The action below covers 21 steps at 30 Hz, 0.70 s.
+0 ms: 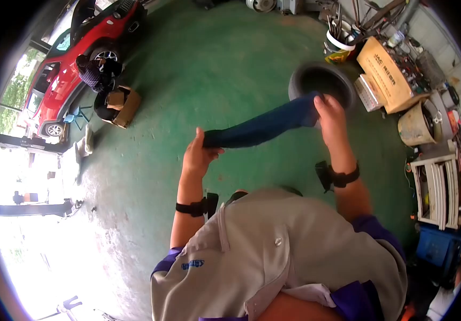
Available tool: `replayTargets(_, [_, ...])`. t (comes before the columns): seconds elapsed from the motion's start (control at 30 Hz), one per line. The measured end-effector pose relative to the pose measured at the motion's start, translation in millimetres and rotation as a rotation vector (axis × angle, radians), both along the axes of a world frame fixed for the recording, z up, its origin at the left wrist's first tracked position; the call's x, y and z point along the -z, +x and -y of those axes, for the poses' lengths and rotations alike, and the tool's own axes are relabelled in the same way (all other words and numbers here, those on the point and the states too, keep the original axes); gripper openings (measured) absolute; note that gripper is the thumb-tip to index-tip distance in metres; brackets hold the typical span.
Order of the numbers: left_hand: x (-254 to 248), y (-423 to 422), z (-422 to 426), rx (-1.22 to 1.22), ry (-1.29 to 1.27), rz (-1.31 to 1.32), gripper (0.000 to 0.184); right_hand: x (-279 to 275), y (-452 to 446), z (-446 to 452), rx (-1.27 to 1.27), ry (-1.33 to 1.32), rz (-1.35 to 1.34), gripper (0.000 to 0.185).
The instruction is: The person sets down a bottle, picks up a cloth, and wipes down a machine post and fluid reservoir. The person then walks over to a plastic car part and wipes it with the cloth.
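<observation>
Fabric strip (pixel 262 127): dark blue; suspended in the air between the hands; slanted downward from right to left
Left hand (pixel 198 156): closed on the darker, lower end of the strip; thumb raised at the edge; fingers placed below
Right hand (pixel 331 113): closed on the upper end of the strip; end gripped at the thumb side; fingers partly hidden
Wrists: left wristband (pixel 190 207) and right wristband (pixel 345 177) fitted, both dark
Floor (pixel 214 69): green; extended below and beyond both hands
Tyre (pixel 297 84): laid on the floor beyond the right hand; partly covered in view by that hand and the strip
Right of right hand: yellow carton (pixel 383 75), white rack (pixel 437 192) and blue bin (pixel 435 247) positioned along the wall; white bucket (pixel 339 49) filled with rods, located beyond the tyre
Left of left hand: red car (pixel 62 80) parked well apart; second person (pixel 90 76) crouched beside its wheel; open box (pixel 129 109) placed near that person
</observation>
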<state>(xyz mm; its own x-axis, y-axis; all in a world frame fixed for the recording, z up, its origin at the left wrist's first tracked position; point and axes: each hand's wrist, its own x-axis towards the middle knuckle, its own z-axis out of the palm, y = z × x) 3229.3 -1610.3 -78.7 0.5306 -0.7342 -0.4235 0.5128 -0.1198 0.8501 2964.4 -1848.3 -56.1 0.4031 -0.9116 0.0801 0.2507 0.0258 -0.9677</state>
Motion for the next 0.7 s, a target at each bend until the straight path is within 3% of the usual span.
replayTargets(0.13, [-8.2,24.6,47.3,-0.001,-0.423,-0.367,0.038,-14.8,6.8,36.5,0.083,-0.022,-0.037,0.017])
replayTargets(0.23, [-19.1,37.6,94.8,0.130,-0.422,-0.153,0.032,-2.5,19.7,71.1,0.197,-0.131,-0.001,0.013])
replayTargets(0.33, [-16.7,79.0,136.9,0.371,0.027,0.434,0.027,-10.7,29.8,105.2,0.247,-0.231,0.003,0.013])
replayTargets(0.43, [6.3,120.3,194.4,0.314,-0.055,0.980,0.038,-24.6,41.8,140.2,0.147,-0.163,0.025,0.014])
replayTargets(0.53, [-2.2,142.6,259.9,0.130,-0.405,0.777,0.043,-35.2,48.4,190.2,0.000,-0.143,0.057,0.018])
replayTargets(0.63, [8.1,186.2,328.2,0.315,-0.712,0.098,0.046,-59.9,72.0,233.1,-0.172,-0.083,0.226,0.022])
replayTargets(0.7, [12.1,206.3,388.5,0.298,-0.621,0.006,0.038,-69.2,93.0,263.1,-0.203,-0.084,0.224,0.028])
